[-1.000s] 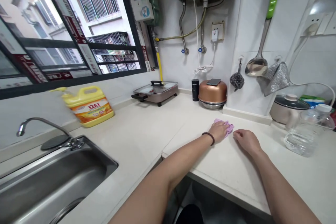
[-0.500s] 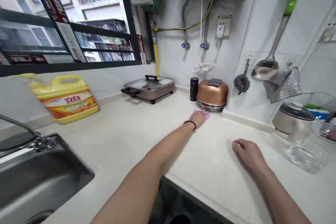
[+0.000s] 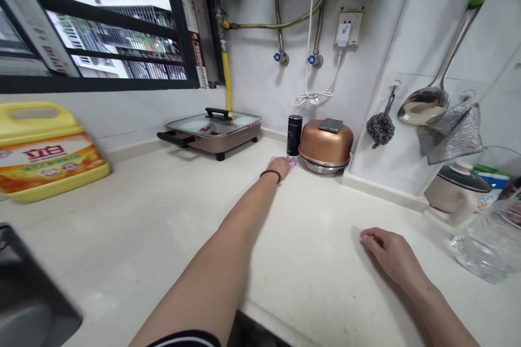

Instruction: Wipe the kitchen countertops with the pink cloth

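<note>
My left hand (image 3: 280, 166), a dark beaded bracelet at its wrist, presses a pink-purple cloth (image 3: 292, 162) on the pale countertop (image 3: 301, 238). The cloth lies just in front of a black bottle (image 3: 294, 135). To its right, a copper-coloured pot (image 3: 325, 142) sits upside down on a metal bowl (image 3: 323, 167), and a phone (image 3: 330, 125) lies on top. Nearer to me on the right, my right hand (image 3: 388, 252) rests on the counter with curled fingers and nothing visible in them.
A lidded electric pan (image 3: 220, 138) stands at the back left. Further left are a yellow detergent jug (image 3: 52, 154) and the sink (image 3: 36, 293). A ladle (image 3: 425, 104) and a steel scrubber (image 3: 380, 129) hang on the right wall, above a lidded pot (image 3: 451, 190) and a clear plastic container (image 3: 484, 249).
My left hand has slid the cloth leftward, from before the copper pot to before the black bottle. My right hand stays nearly in place. The view has shifted.
</note>
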The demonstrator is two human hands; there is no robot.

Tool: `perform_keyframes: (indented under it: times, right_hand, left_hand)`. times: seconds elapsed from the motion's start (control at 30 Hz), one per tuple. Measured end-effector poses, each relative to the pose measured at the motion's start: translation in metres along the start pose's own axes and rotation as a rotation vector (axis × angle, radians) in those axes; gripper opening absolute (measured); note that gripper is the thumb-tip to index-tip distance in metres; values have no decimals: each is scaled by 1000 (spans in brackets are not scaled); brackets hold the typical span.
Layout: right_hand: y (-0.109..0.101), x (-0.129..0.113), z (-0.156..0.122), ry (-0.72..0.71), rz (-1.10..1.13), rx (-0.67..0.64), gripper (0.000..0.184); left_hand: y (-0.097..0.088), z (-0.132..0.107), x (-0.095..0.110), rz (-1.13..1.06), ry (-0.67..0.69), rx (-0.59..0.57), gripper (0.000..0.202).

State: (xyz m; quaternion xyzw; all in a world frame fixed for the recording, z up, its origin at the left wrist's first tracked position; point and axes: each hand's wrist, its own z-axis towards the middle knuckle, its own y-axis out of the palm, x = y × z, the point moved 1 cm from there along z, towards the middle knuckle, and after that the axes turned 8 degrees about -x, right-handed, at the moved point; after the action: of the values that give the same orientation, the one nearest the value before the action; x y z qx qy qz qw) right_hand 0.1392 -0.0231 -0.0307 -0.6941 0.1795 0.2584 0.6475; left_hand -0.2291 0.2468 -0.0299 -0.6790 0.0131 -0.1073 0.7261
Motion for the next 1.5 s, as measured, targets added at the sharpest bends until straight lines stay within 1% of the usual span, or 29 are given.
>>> perform_keyframes:
  times: [0.1, 0.2, 0.3, 0.4, 0.5, 0.57, 0.67, 0.77, 0.87, 0.97, 1.03, 1.1, 1.17, 1.2, 1.27, 1.3, 1.37, 1.43, 1.5]
  right_hand:
    - [0, 4, 1, -5, 1, 7, 39]
    - [2, 7, 4, -15, 4, 13, 40]
    - [3, 9, 8, -34, -1, 26, 40]
    - [4, 10, 11, -48, -5, 40, 41]
    - [3, 11, 15, -43, -18, 64, 40]
    - [3, 11, 17, -46, -24, 78, 40]
    - [2, 14, 19, -61, -16, 85, 39]
    - [1, 16, 21, -56, 1, 105, 39]
    - [-1, 13, 19, -61, 20, 196, 40]
    - [-4, 4, 12, -56, 79, 275, 42]
    - [-9, -3, 7, -48, 146, 329, 47]
    - [-17, -8, 2, -50, 217, 415, 53]
    - [-28, -8, -6, -61, 281, 525, 58]
    - [-35, -6, -12, -71, 306, 588, 59]
    - [-50, 7, -26, -88, 319, 717, 57]
    - [-58, 17, -35, -86, 308, 781, 55]
    - [-75, 47, -54, -50, 274, 906, 52]
    - [-92, 84, -73, 37, 289, 1032, 53]
    - [-107, 122, -87, 142, 375, 1116, 63]
  left_hand:
    - [-3, -14, -23, 6, -67, -14, 47]
    - [-5, -37, -38, 15, -79, -26, 47]
    - [-6, -62, -43, 9, -65, -19, 47]
    - [-5, -86, -39, -4, -43, -6, 49]
    - [-4, -112, -27, -1, -22, -18, 49]
    - [-3, -130, -14, 4, 28, -23, 49]
    - [1, -158, 10, 3, 138, -22, 49]
    - [7, -183, 38, -17, 218, -39, 49]
    - [15, -204, 68, -38, 315, -44, 49]
    - [22, -221, 93, -58, 385, -22, 49]
    - [25, -230, 103, -67, 395, -12, 49]
    - [23, -234, 106, -76, 398, -10, 49]
    - [18, -235, 100, -84, 391, -14, 50]
    - [13, -235, 93, -83, 372, -16, 50]
    - [3, -233, 72, -70, 295, -14, 49]
    - [-3, -233, 58, -56, 239, -12, 48]
    - [-15, -233, 27, -18, 116, -7, 47]
    - [-23, -236, -4, 21, 1, -15, 45]
    - [-28, -241, -29, 39, -78, -27, 45]
